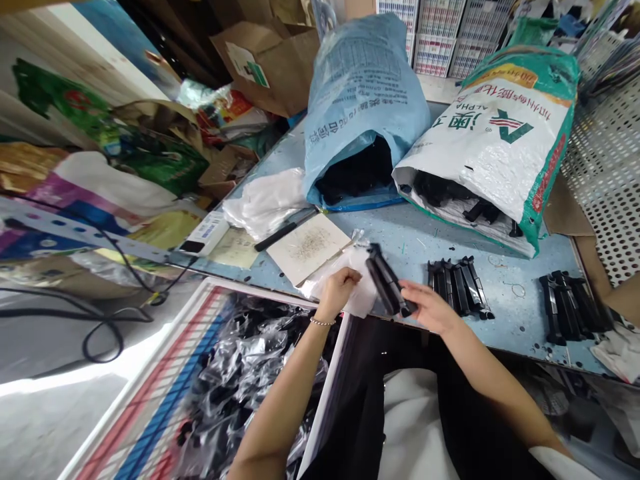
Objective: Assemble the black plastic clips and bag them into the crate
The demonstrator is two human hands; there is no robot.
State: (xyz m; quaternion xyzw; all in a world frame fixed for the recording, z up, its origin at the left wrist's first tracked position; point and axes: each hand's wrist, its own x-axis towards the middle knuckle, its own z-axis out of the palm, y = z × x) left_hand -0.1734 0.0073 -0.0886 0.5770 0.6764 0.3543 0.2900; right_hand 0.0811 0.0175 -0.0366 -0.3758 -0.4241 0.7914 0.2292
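Note:
My right hand (427, 307) grips a small bundle of long black plastic parts (387, 280) near the table's front edge. My left hand (341, 288), a beaded bracelet on its wrist, is closed at a thin clear plastic bag (361, 293) just left of those parts. The fingertips of the left hand are partly hidden, but the bag bunches around them. To the right of my right hand lies a row of similar black parts (459, 287). Another group of black parts (573, 307) rests farther right on the blue table (415, 233).
A blue sack (367, 93) and a white-green sack (495, 133), both holding black parts, lie at the back. Left are a beige board (310, 247) and a stack of clear bags (270, 200). Below stands a striped crate (165, 387) with bagged black parts.

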